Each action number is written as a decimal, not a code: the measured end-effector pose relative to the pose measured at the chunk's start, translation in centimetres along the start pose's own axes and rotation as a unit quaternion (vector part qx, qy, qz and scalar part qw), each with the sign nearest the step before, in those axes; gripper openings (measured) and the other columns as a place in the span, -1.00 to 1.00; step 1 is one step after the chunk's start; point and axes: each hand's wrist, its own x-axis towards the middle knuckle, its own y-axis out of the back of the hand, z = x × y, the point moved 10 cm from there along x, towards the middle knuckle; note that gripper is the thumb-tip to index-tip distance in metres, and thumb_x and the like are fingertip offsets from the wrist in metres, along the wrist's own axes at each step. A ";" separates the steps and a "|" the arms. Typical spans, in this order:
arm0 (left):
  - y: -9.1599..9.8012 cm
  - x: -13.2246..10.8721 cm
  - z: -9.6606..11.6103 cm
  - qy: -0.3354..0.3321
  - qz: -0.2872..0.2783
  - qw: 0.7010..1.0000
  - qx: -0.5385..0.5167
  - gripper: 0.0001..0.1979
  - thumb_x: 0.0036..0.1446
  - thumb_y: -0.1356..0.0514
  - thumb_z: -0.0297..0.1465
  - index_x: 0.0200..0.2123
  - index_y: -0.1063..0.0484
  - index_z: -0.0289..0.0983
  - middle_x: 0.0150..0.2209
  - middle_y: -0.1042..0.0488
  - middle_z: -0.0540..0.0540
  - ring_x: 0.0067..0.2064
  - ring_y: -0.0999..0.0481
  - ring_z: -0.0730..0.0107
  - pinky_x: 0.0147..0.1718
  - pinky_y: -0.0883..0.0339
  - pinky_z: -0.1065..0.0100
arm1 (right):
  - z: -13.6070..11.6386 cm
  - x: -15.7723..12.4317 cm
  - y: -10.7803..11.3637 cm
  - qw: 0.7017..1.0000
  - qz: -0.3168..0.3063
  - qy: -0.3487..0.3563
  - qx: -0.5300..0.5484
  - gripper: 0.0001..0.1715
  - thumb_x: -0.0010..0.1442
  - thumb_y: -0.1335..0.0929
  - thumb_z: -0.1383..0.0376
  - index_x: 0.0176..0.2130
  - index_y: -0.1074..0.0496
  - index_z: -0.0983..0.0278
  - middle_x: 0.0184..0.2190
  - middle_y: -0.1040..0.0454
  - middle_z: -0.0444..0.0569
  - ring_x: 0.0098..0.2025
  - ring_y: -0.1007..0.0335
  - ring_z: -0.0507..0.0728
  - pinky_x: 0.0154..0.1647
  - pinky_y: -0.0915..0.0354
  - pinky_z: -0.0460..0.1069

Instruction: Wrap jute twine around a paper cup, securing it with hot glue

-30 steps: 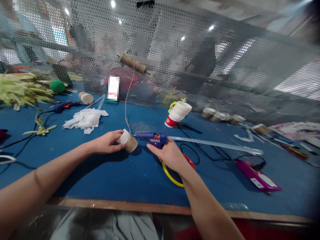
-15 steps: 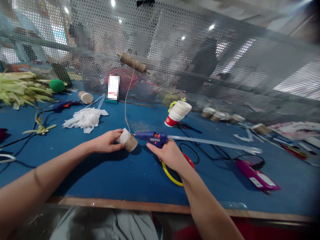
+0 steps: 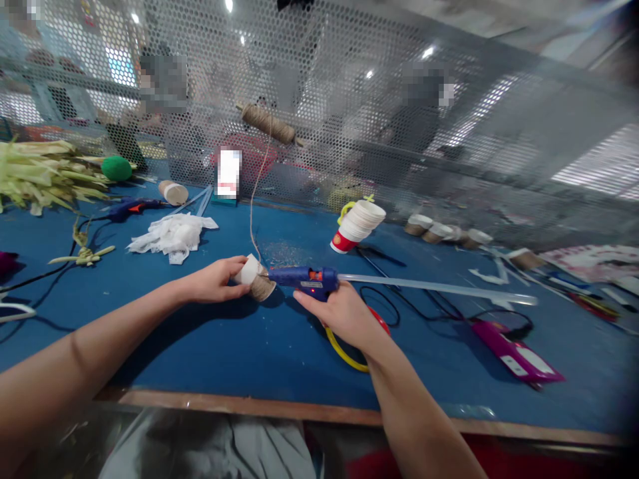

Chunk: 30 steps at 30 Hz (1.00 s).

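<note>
My left hand (image 3: 219, 281) grips a small paper cup (image 3: 249, 271) tilted on its side, its lower part wrapped in brown twine (image 3: 262, 287). From the cup a loose strand runs up to a twine spool (image 3: 268, 124) on the mesh. In my right hand (image 3: 344, 313) is a blue glue gun (image 3: 304, 279) with a long clear glue stick (image 3: 439, 286) sticking out of its back. Its nozzle meets the twine-wrapped side of the cup. A small red light shows on the gun's body.
Stacked paper cups (image 3: 358, 226) stand beyond the glue gun. White cloth (image 3: 173, 235) and a second glue gun (image 3: 132, 208) lie at the left. A purple power strip (image 3: 519, 352) is on the right, with cables nearby. A perforated metal screen (image 3: 319, 80) rises behind the table.
The glue gun has shifted slightly left relative to the cup, its nozzle now overlapping the twine more. Both hands keep their holds. The whole view has moved a little.
</note>
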 end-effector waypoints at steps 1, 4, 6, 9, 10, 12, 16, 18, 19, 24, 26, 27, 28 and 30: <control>0.0 0.0 0.0 -0.001 0.000 1.000 -0.002 -0.77 0.04 -0.05 -0.42 -0.20 -0.34 -0.35 -0.13 -0.33 -0.20 -0.13 -0.35 0.31 -0.13 -0.21 0.34 | 0.1 0.0 -0.1 1.000 -0.001 -0.002 -0.002 -0.78 -0.01 -0.30 0.22 -0.39 -0.42 0.33 -0.49 -0.46 -0.07 -0.44 -0.32 0.07 -0.37 -0.26 -0.04; 0.0 0.0 0.0 -0.001 -0.001 1.000 -0.004 -0.76 0.04 -0.04 -0.42 -0.20 -0.34 -0.36 -0.11 -0.32 -0.21 -0.12 -0.35 0.30 -0.10 -0.19 0.32 | 0.2 -0.2 -0.3 1.000 -0.004 -0.010 0.003 -0.80 -0.02 -0.31 0.21 -0.43 -0.41 0.32 -0.52 -0.45 -0.08 -0.47 -0.32 0.07 -0.41 -0.27 -0.05; -0.1 0.0 -0.1 -0.001 -0.002 1.000 -0.002 -0.75 0.05 -0.05 -0.42 -0.19 -0.34 -0.36 -0.11 -0.32 -0.21 -0.12 -0.35 0.31 -0.10 -0.20 0.32 | 0.0 -0.3 -0.3 1.000 -0.003 -0.008 0.013 -0.81 -0.02 -0.31 0.22 -0.42 -0.41 0.31 -0.49 -0.46 -0.08 -0.45 -0.33 0.08 -0.41 -0.27 -0.05; 0.0 -0.1 -0.2 0.001 -0.001 1.000 0.003 -0.76 0.05 -0.05 -0.41 -0.20 -0.35 -0.36 -0.13 -0.32 -0.20 -0.13 -0.36 0.31 -0.12 -0.21 0.33 | -0.2 -0.3 -0.3 1.000 0.000 -0.005 0.019 -0.80 -0.02 -0.31 0.23 -0.40 -0.41 0.32 -0.46 -0.47 -0.07 -0.43 -0.34 0.08 -0.37 -0.27 -0.04; 0.0 -0.1 -0.2 0.001 0.000 1.000 0.003 -0.77 0.05 -0.05 -0.42 -0.21 -0.35 -0.36 -0.13 -0.32 -0.20 -0.13 -0.36 0.31 -0.12 -0.21 0.33 | -0.1 -0.3 -0.3 1.000 -0.002 -0.009 0.018 -0.80 -0.02 -0.32 0.23 -0.40 -0.41 0.32 -0.47 -0.47 -0.07 -0.43 -0.34 0.08 -0.37 -0.27 -0.04; 0.0 -0.1 -0.1 -0.003 -0.001 1.000 0.000 -0.77 0.05 -0.04 -0.42 -0.22 -0.35 -0.36 -0.13 -0.32 -0.21 -0.13 -0.35 0.31 -0.12 -0.21 0.33 | 0.1 -0.2 -0.3 1.000 -0.004 -0.018 0.013 -0.79 -0.03 -0.32 0.22 -0.41 -0.41 0.33 -0.49 -0.46 -0.07 -0.45 -0.33 0.07 -0.39 -0.26 -0.04; 0.0 -0.1 0.0 -0.006 -0.001 1.000 -0.002 -0.78 0.04 -0.05 -0.42 -0.22 -0.34 -0.36 -0.13 -0.31 -0.20 -0.13 -0.35 0.31 -0.12 -0.21 0.33 | 0.4 -0.1 0.0 1.000 0.003 -0.025 0.003 -0.80 -0.03 -0.30 0.22 -0.46 -0.39 0.33 -0.57 -0.41 -0.10 -0.51 -0.28 0.05 -0.44 -0.23 -0.05; 0.0 -0.1 0.0 -0.005 0.001 1.000 0.001 -0.78 0.03 -0.05 -0.42 -0.23 -0.34 -0.36 -0.15 -0.32 -0.19 -0.15 -0.35 0.32 -0.13 -0.22 0.32 | 0.6 0.1 0.2 1.000 0.004 -0.029 -0.002 -0.80 -0.02 -0.30 0.21 -0.50 -0.38 0.32 -0.64 -0.37 -0.12 -0.54 -0.25 0.05 -0.47 -0.21 -0.06; 0.0 -0.1 0.0 -0.005 0.003 1.000 0.002 -0.78 0.03 -0.05 -0.41 -0.24 -0.34 -0.36 -0.16 -0.32 -0.18 -0.15 -0.35 0.32 -0.13 -0.21 0.32 | 0.6 0.1 0.3 0.999 0.005 -0.031 -0.005 -0.80 -0.02 -0.29 0.21 -0.52 -0.36 0.31 -0.67 -0.34 -0.14 -0.56 -0.23 0.04 -0.48 -0.20 -0.06; 0.0 -0.1 0.2 -0.008 0.007 1.000 0.005 -0.79 0.04 -0.05 -0.39 -0.27 -0.35 -0.38 -0.19 -0.32 -0.17 -0.20 -0.35 0.34 -0.17 -0.24 0.34 | 1.0 0.4 0.5 0.999 0.012 -0.037 -0.013 -0.73 -0.02 -0.29 0.20 -0.65 -0.26 0.27 -0.79 -0.21 -0.19 -0.65 -0.14 0.01 -0.55 -0.16 -0.07; 0.0 -0.1 0.3 -0.010 0.007 1.000 0.015 -0.80 0.04 -0.04 -0.39 -0.30 -0.35 -0.38 -0.21 -0.32 -0.17 -0.21 -0.36 0.35 -0.21 -0.25 0.38 | 1.2 0.6 0.5 0.999 0.014 -0.045 -0.010 -0.70 -0.03 -0.29 0.20 -0.67 -0.22 0.26 -0.81 -0.18 -0.20 -0.68 -0.10 -0.01 -0.59 -0.13 -0.08; 0.0 -0.1 0.3 -0.012 0.008 1.000 0.020 -0.80 0.04 -0.04 -0.39 -0.31 -0.35 -0.38 -0.21 -0.31 -0.16 -0.22 -0.36 0.35 -0.22 -0.25 0.39 | 1.4 0.7 0.5 0.999 0.016 -0.051 -0.008 -0.70 -0.03 -0.29 0.20 -0.68 -0.21 0.26 -0.81 -0.18 -0.21 -0.69 -0.09 -0.01 -0.61 -0.12 -0.08; 0.0 -0.1 0.4 -0.013 0.008 1.000 0.025 -0.80 0.04 -0.04 -0.39 -0.31 -0.35 -0.38 -0.22 -0.31 -0.16 -0.22 -0.36 0.35 -0.23 -0.25 0.40 | 1.5 0.7 0.5 0.998 0.017 -0.055 -0.006 -0.70 -0.03 -0.29 0.20 -0.68 -0.21 0.26 -0.81 -0.18 -0.21 -0.70 -0.08 -0.02 -0.62 -0.11 -0.09; -0.1 0.0 0.4 -0.012 0.008 0.999 0.032 -0.80 0.04 -0.04 -0.40 -0.29 -0.34 -0.38 -0.23 -0.31 -0.15 -0.23 -0.36 0.36 -0.25 -0.25 0.41 | 1.5 0.8 0.4 0.998 0.017 -0.058 -0.004 -0.71 -0.03 -0.30 0.20 -0.67 -0.22 0.26 -0.80 -0.18 -0.21 -0.70 -0.08 -0.02 -0.62 -0.11 -0.09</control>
